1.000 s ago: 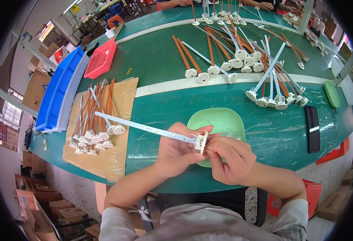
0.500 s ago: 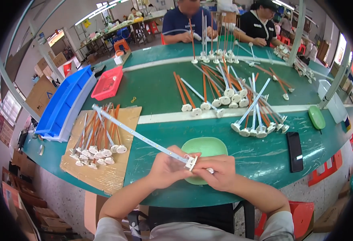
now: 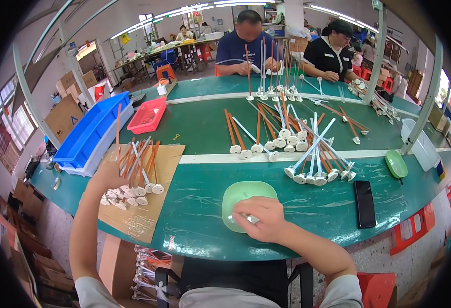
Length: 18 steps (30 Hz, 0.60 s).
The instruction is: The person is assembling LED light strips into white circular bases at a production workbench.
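Note:
My left hand [image 3: 109, 176] reaches over the pile of LED strips with white round bases [image 3: 142, 191] on the cardboard sheet at left. Its fingers are closed around an orange-faced LED strip [image 3: 118, 134] that stands upright out of the hand; that strip's lower end is hidden. My right hand [image 3: 260, 217] is at the light green bowl [image 3: 234, 194] in front of me, its fingers bent down over the inside and drawn together. Something small and whitish shows under the fingertips, but I cannot make out what it is.
More LED strips with white bases [image 3: 315, 177] lie beyond the bowl. A black phone [image 3: 364, 204] and a second green bowl [image 3: 396, 164] are at right. Blue trays [image 3: 89, 136] and a red basket [image 3: 147, 114] stand at far left. Two people sit opposite.
My hands have parted. The pale LED strip with its white base is no longer between them; my left hand moved to the left pile, my right to the bowl. The view shifted slightly.

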{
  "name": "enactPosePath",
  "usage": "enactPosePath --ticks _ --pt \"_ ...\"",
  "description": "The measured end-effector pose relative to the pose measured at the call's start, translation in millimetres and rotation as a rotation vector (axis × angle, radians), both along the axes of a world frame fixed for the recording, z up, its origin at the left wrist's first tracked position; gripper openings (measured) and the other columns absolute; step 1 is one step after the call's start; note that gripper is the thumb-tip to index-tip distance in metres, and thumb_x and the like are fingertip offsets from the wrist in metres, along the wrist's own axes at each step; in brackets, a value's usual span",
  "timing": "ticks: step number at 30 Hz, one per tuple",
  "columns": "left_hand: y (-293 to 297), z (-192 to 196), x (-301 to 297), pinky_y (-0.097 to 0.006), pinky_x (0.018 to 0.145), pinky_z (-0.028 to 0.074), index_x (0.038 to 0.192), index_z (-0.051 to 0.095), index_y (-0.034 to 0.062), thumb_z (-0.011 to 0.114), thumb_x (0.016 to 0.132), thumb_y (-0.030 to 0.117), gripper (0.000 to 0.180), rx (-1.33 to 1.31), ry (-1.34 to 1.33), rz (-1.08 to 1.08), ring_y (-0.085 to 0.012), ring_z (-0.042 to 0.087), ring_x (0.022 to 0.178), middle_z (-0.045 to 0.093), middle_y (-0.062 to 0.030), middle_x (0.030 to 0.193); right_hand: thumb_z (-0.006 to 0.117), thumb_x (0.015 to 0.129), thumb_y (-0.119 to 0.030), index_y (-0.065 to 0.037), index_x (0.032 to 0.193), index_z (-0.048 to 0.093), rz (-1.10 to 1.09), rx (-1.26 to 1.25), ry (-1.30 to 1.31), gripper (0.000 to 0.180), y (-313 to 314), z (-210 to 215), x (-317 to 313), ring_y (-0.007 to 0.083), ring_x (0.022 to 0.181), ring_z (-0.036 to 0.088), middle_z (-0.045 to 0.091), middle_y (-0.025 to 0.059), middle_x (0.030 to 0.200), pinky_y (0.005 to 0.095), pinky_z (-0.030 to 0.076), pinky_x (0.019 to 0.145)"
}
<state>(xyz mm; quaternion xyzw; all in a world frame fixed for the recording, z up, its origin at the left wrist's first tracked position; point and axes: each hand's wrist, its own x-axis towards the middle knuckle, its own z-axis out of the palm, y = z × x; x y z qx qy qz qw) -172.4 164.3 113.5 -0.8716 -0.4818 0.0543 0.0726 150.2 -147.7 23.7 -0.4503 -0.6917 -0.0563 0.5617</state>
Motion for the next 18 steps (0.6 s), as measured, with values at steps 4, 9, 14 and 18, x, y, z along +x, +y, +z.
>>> enactPosePath --ticks 4,9,14,18 --pt "-11.0 -14.2 17.7 -0.046 0.075 0.057 0.086 0.071 -0.0051 0.069 0.072 0.033 0.04 0.124 -0.024 0.042 -0.0419 0.07 0.08 0.07 -0.0269 0.084 0.075 0.077 -0.003 -0.006 0.086 0.069 0.024 -0.074 -0.101 0.011 3.0 -6.0 13.4 0.0217 0.068 0.068 0.071 0.0064 0.082 0.0304 0.054 0.059" --pt "-35.0 -16.0 20.5 -0.049 0.072 0.056 0.082 0.074 0.0001 0.064 0.075 0.033 0.035 0.153 0.018 0.033 -0.0395 0.069 0.075 0.069 -0.0246 0.08 0.074 0.076 -0.005 -0.007 0.083 0.067 -0.024 -0.159 -0.353 0.01 12.1 34.4 31.5 0.0233 0.068 0.067 0.07 0.0059 0.082 0.033 0.054 0.059" --pt "-61.2 -21.7 32.9 -0.047 0.067 0.055 0.081 0.074 0.0038 0.066 0.081 0.033 0.03 0.275 -0.052 0.075 -0.0354 0.07 0.073 0.069 -0.0192 0.077 0.068 0.076 -0.006 -0.009 0.086 0.067 -0.339 -0.359 -0.842 0.011 61.0 28.7 73.7 0.0249 0.074 0.066 0.067 0.0054 0.082 0.0373 0.055 0.06" --pt "-103.2 -26.3 95.2 -0.039 0.061 0.054 0.082 0.068 0.0036 0.076 0.08 0.026 0.024 0.329 -0.674 -0.429 -0.029 0.068 0.065 0.068 -0.0138 0.071 0.063 0.08 -0.01 -0.009 0.081 0.064 -0.399 -0.352 -0.665 0.002 122.7 13.0 103.5 0.0261 0.083 0.065 0.063 0.0064 0.083 0.0411 0.055 0.065"
